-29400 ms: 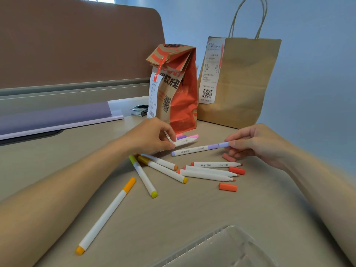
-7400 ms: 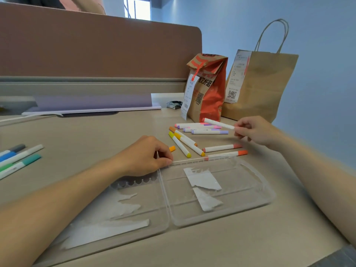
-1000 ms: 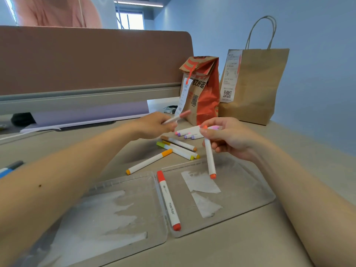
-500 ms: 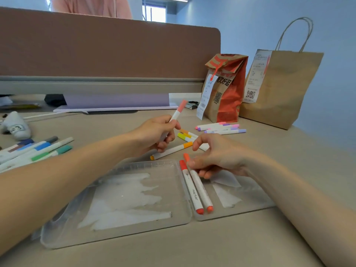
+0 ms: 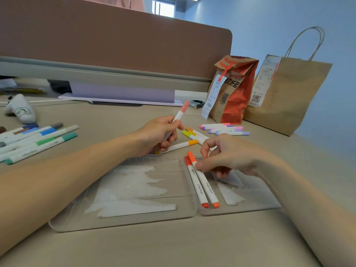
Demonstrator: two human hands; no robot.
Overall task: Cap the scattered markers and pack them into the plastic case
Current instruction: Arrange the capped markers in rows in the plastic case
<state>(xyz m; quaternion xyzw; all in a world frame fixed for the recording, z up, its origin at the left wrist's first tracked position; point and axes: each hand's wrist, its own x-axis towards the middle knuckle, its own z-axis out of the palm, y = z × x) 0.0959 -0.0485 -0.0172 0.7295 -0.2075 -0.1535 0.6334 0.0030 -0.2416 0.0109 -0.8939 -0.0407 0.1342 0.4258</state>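
The clear plastic case lies open and flat on the desk in front of me. Two capped white markers, a red one and an orange one, lie side by side along the left edge of its right half. My right hand rests fingertips on the orange marker's upper end. My left hand holds a salmon-pink capped marker tilted up above the desk. Behind the hands lie an orange marker, yellow and orange ones, and purple and pink ones.
Several blue, green and grey markers lie at the left, beside a small white object marked 03. An orange paper bag and a brown handled bag stand at the back right. A brown partition closes the desk's far side.
My right hand set the orange marker down next to the red one in the case and still touches it. My left hand picked up the pink marker and holds it upright.
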